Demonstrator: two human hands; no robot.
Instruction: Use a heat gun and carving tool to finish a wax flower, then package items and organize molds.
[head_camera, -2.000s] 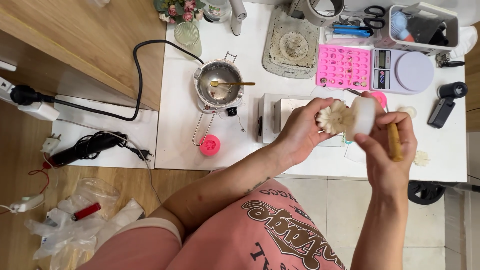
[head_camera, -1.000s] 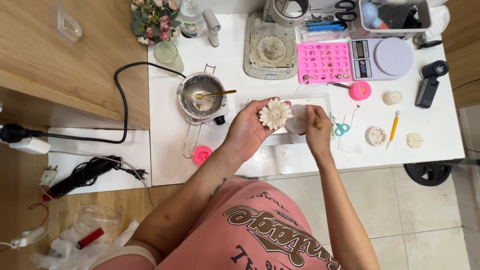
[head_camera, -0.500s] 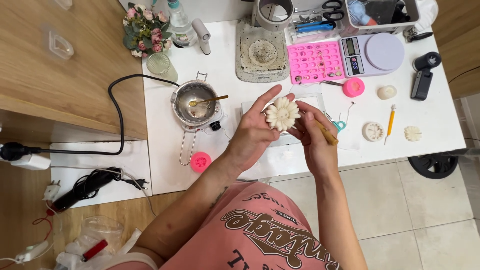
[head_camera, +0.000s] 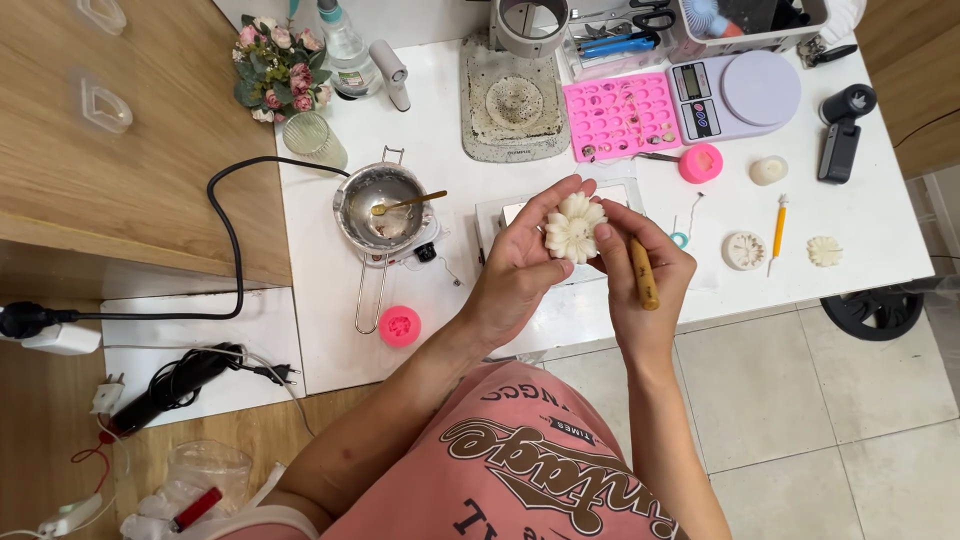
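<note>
At the centre of the frame the left hand (head_camera: 520, 265) cups a cream flower-shaped wax piece (head_camera: 574, 228), fingers curled around its back and edge. The right hand (head_camera: 640, 275) is closed around a wooden-handled tool (head_camera: 643, 272), its thumb touching the flower's right side. Both are held just above the white surface (head_camera: 450, 300). To the left stands a small metal pot (head_camera: 385, 208) with a spoon in it. At the upper right lie a pink mould tray (head_camera: 622, 115) and a lilac scale (head_camera: 738, 95).
</note>
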